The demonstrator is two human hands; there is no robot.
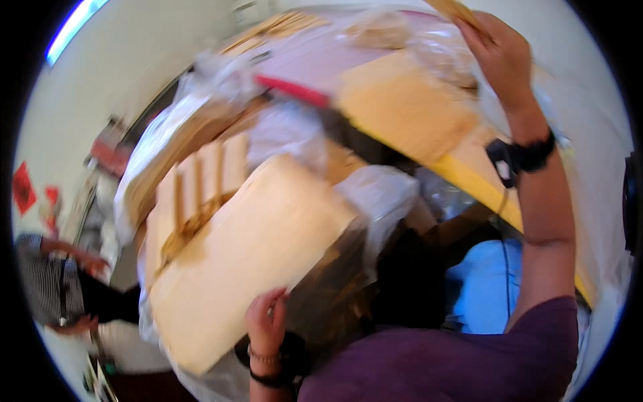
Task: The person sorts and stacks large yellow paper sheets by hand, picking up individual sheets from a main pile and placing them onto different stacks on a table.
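Note:
My right hand (501, 60) is raised at the upper right, its fingers closed on a thin tan folded strip (459, 12) that runs out of the picture. Lower down, my left hand (266, 321) is beside the near edge of a large pale-yellow sheet (248, 248). Its fingers are curled together, with a small dark spot between them that I cannot make out. Behind the sheet, several folded pale pieces (201, 171) lie side by side, with a bunch of tan strips (189, 228) against them.
A yellow-edged table (469, 179) bears a tan sheet (405, 100) and clear plastic bags (442, 53). A red long object (293, 90) lies near its left end. White plastic (378, 191) drapes around the pale sheet. Another person (50, 281) stands at the far left.

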